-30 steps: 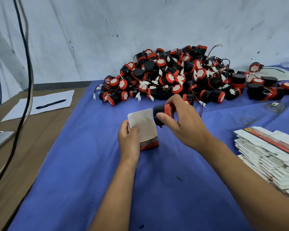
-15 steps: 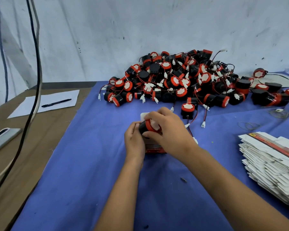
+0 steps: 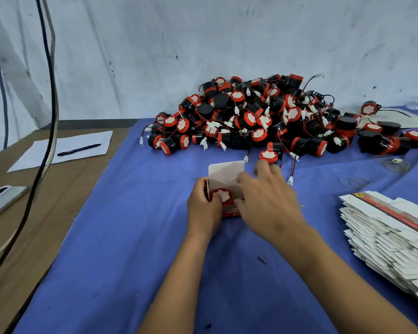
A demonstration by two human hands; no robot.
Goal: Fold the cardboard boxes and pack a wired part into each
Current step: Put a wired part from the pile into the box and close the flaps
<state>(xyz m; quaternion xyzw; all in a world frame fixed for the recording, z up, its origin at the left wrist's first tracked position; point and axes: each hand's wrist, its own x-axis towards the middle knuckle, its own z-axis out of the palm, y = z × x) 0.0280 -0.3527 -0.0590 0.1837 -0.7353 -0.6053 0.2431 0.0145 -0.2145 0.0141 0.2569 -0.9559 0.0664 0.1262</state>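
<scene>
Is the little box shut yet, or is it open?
Open. The box's white lid flap stands up, and the red-and-white part shows inside its mouth.

A brown table (image 3: 34, 213) is covered on the right by a blue cloth (image 3: 130, 261). On the cloth lie a far heap of red-and-black wired parts (image 3: 263, 116) and, at the right edge, a stack of flat cardboard boxes (image 3: 391, 239) — one small box (image 3: 227, 177) stands mid-cloth. On the bare wood at left lie a sheet of paper (image 3: 65, 150) with a pen (image 3: 79, 149) on it — and a phone (image 3: 0, 201) nearer.
</scene>
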